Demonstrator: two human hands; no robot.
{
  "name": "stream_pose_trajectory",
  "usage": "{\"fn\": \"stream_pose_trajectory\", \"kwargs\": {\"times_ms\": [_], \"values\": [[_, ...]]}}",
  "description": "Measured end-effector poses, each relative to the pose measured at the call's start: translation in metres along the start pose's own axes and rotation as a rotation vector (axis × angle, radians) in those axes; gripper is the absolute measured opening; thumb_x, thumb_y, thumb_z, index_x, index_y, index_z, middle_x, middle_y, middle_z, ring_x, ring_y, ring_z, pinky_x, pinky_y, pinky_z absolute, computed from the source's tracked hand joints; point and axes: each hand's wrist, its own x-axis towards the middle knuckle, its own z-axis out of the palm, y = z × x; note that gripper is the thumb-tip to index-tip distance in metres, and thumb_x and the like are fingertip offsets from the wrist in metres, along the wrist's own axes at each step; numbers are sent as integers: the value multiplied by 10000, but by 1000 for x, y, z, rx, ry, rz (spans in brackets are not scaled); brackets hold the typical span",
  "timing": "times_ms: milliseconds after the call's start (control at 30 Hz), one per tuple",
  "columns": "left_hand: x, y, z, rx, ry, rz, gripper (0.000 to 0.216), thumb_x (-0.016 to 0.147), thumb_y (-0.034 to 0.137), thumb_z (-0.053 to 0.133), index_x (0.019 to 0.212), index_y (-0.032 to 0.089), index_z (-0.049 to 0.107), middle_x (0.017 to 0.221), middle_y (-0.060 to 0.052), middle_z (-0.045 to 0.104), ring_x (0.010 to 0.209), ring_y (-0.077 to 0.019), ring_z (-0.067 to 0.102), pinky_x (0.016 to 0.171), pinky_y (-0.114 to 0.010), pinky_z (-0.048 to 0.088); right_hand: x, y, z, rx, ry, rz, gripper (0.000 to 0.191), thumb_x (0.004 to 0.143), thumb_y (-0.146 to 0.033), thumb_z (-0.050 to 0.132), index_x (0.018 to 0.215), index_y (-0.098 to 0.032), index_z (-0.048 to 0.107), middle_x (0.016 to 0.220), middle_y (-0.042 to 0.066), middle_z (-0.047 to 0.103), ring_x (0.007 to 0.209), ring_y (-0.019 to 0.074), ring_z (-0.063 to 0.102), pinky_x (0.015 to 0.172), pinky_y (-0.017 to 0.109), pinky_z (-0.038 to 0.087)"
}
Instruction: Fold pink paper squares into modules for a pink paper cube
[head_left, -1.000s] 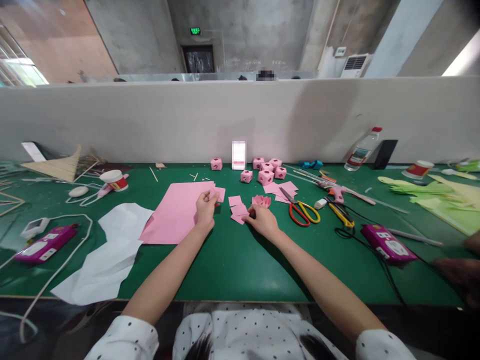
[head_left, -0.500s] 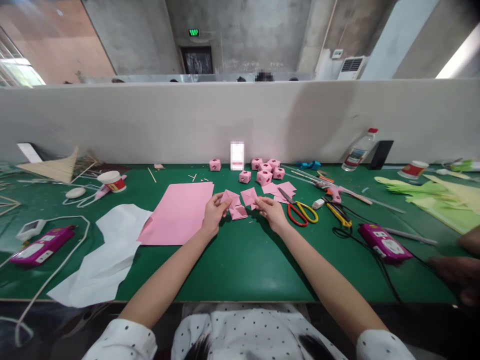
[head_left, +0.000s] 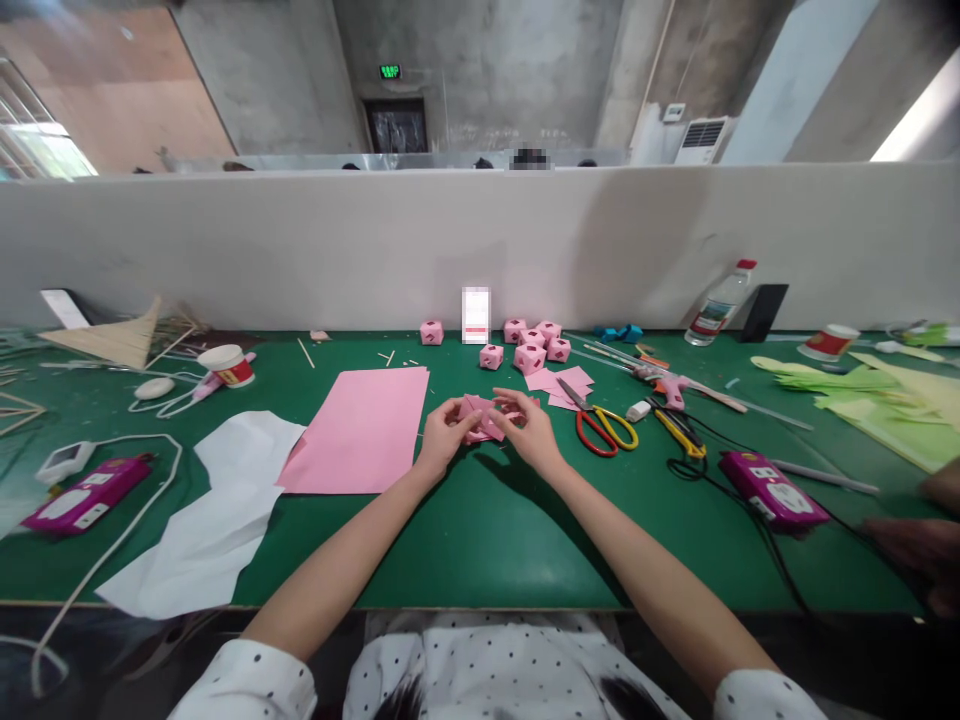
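Note:
Both my hands meet over the middle of the green table [head_left: 480, 540]. My left hand [head_left: 442, 440] and my right hand [head_left: 529, 428] pinch small pink paper pieces [head_left: 481, 418] between their fingertips, held just above the table. A large pink paper sheet [head_left: 360, 428] lies flat just left of my left hand. Several folded pink paper cubes [head_left: 534, 345] stand behind my hands near the grey partition. More pink paper squares [head_left: 559, 383] lie to the right of my right hand, beside red and yellow scissors [head_left: 604, 425].
White paper sheets [head_left: 217, 510] lie at the front left. Purple power strips sit at the left [head_left: 86, 495] and right [head_left: 772, 488], with cables. A glue gun [head_left: 667, 382], a plastic bottle [head_left: 721, 302], green paper [head_left: 892, 395] and another person's hand [head_left: 926, 545] are on the right.
My hands have come together from apart. The left brought a pink piece from the sheet's corner, the right lifted pieces off the table, and both now hold them together.

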Motion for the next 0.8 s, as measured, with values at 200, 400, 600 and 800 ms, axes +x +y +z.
{"fn": "stream_pose_trajectory", "kwargs": {"times_ms": [200, 400, 600, 800], "values": [[-5, 2, 6, 70, -1, 21, 286, 762, 325, 659, 995, 162, 634, 870, -28, 672, 651, -146, 636, 453, -204, 469, -4, 1, 10, 146, 73, 55, 261, 819, -365, 637, 1029, -215, 671, 848, 38, 696, 715, 174, 649, 684, 320, 546], [-3, -2, 5, 174, 55, 117, 247, 783, 251, 626, 1010, 164, 666, 954, -60, 709, 815, -168, 658, 682, -246, 524, -4, 0, 9, 101, 67, 38, 267, 832, -366, 600, 1038, -214, 674, 896, 47, 689, 713, 168, 624, 677, 315, 528], [-7, 2, 7, 99, 39, 110, 357, 846, 390, 621, 1105, 144, 631, 945, -86, 717, 811, -176, 664, 715, -259, 505, -3, 0, 16, 112, 75, 75, 314, 749, -355, 673, 1023, -204, 647, 887, 48, 666, 705, 169, 605, 651, 309, 513], [-9, 4, 11, 122, -5, 147, 326, 857, 444, 600, 930, 141, 696, 791, -27, 668, 698, -141, 575, 651, -230, 444, 2, 2, 15, 282, 118, 164, 315, 803, -500, 633, 730, -195, 602, 642, -18, 573, 570, 124, 515, 569, 263, 446]]}}
